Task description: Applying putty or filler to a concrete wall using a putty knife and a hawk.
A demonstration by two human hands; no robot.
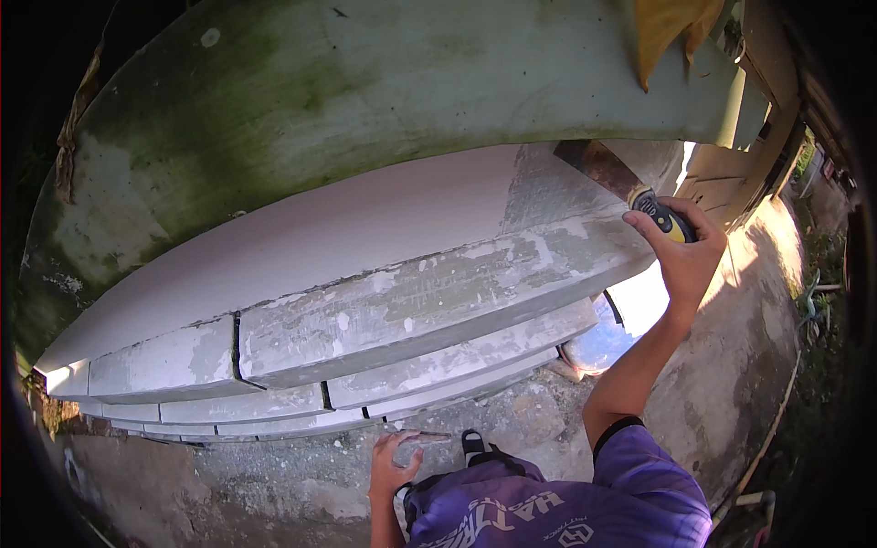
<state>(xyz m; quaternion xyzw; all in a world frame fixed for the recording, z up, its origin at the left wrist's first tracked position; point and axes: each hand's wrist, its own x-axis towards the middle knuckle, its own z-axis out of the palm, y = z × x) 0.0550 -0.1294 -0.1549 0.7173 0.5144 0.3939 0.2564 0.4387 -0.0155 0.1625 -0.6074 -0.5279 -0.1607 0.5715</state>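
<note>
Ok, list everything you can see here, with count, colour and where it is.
Scraper: one, rusty blade with black and yellow handle, upper right, blade on the ledge top.
Stepped ledge: one, white with grey patches, across the middle.
Wall: one, greenish and stained, above the ledge.
Concrete ground: grey, bottom and right.
Purple shirt: one, bottom centre.
Left hand: resting on the ledge's lowest step.
Right hand: gripping the scraper handle.
</note>
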